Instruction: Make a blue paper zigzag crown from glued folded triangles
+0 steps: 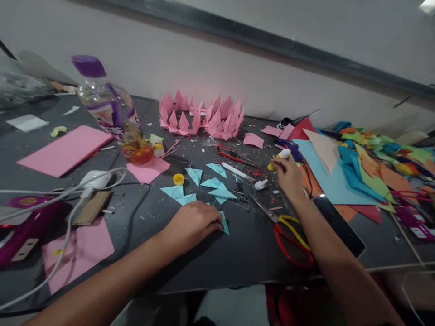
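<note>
**Blue paper pinned flat, small tube pinched**

Well in front of the pink paper ring (202, 118), on the dark tabletop (238, 258): left hand (193, 224) laid palm down, fingers together and nearly flat, pressing on a blue folded piece (224, 224), seen only as a pointed corner past the fingertips. Nothing gripped there, only held down.

Between that spot and the ring, more blue folded triangles (213, 184) scattered loose, a yellow cap (178, 179) just beside them.

In front of the ring and off to its right: right hand (289, 175) curled, thumb and fingers closed round a small white-and-yellow thing (280, 156), perhaps a glue tube, too blurred to say for sure.

Further forward from the ring and to its right, red-and-yellow scissors (292, 237) lying just beside the right forearm. Left of the ring, a purple-capped bottle (112, 115) standing upright. Far right of the ring, a heap of coloured paper (367, 174).
</note>
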`<state>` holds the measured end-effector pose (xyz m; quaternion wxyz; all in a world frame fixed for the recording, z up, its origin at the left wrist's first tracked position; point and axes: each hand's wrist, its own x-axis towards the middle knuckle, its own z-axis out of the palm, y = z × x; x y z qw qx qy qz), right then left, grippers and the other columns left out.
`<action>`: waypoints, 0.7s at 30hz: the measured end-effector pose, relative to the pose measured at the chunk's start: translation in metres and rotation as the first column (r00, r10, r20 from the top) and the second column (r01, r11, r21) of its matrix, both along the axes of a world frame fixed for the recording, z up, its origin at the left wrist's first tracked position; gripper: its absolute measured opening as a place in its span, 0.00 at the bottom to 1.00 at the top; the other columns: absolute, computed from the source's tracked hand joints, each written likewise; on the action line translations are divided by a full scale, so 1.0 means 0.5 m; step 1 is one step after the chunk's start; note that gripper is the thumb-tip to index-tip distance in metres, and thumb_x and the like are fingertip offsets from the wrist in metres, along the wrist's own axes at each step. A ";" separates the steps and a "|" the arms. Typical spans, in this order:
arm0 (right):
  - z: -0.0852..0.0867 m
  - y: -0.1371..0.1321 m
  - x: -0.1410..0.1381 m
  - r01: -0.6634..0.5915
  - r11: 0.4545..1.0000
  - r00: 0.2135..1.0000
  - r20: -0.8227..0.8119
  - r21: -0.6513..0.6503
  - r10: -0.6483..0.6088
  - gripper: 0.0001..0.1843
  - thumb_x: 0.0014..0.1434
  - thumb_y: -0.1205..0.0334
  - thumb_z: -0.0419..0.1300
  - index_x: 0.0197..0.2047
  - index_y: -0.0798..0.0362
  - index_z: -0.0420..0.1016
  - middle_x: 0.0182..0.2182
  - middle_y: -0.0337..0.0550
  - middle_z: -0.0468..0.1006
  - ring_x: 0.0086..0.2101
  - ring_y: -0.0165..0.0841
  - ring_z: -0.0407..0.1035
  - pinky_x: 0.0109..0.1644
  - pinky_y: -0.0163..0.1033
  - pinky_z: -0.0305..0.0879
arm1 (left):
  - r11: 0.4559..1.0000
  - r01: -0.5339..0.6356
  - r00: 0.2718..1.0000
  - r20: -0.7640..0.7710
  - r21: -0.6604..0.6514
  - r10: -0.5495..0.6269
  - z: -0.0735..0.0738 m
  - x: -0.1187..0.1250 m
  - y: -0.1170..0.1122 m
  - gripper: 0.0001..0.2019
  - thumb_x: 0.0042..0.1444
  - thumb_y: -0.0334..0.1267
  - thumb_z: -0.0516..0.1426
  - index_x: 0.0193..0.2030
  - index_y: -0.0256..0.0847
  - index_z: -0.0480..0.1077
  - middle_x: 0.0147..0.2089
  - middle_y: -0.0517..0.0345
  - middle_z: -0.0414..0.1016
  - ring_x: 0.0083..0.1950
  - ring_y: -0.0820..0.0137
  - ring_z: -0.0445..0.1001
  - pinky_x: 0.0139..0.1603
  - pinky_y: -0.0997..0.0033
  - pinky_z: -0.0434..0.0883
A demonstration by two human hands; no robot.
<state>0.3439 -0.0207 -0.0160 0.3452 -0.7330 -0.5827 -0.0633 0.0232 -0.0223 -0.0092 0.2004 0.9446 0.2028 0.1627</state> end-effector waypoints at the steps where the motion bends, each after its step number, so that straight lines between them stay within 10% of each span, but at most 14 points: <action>1: -0.003 0.001 0.002 0.001 1.000 1.000 0.007 -0.012 -0.001 0.15 0.56 0.61 0.50 0.38 0.55 0.77 0.38 0.54 0.75 0.40 0.42 0.68 0.46 0.49 0.63 | 1.000 0.000 1.000 0.001 0.004 0.000 0.001 0.000 0.000 0.02 0.55 0.36 0.59 0.32 0.41 0.72 0.31 0.64 0.76 0.34 0.71 0.74 0.38 0.73 0.65; 11: -0.011 -0.010 0.012 0.005 0.983 1.000 -0.019 -0.181 -0.009 0.14 0.54 0.61 0.53 0.37 0.52 0.80 0.36 0.49 0.80 0.38 0.41 0.73 0.44 0.46 0.66 | 0.999 -0.005 0.999 -0.045 -0.043 0.003 0.007 0.003 0.000 0.02 0.54 0.35 0.60 0.33 0.41 0.73 0.32 0.64 0.77 0.34 0.72 0.73 0.38 0.74 0.64; 17: 0.043 -0.053 0.014 0.042 0.969 0.998 -0.026 -0.243 -0.050 0.17 0.55 0.56 0.54 0.44 0.50 0.78 0.42 0.48 0.79 0.39 0.42 0.73 0.44 0.48 0.66 | 0.998 -0.004 1.000 -0.028 -0.067 0.002 0.003 0.003 0.001 0.03 0.54 0.36 0.61 0.33 0.40 0.73 0.32 0.62 0.76 0.35 0.71 0.73 0.37 0.73 0.65; 21: 0.088 -0.105 -0.079 0.145 0.989 0.980 0.136 0.003 -0.144 0.19 0.59 0.49 0.52 0.43 0.53 0.76 0.44 0.52 0.76 0.43 0.43 0.71 0.46 0.49 0.66 | 0.998 0.007 1.000 -0.030 -0.056 -0.009 0.000 0.003 0.000 0.03 0.54 0.36 0.61 0.33 0.39 0.73 0.32 0.60 0.76 0.35 0.70 0.73 0.38 0.72 0.65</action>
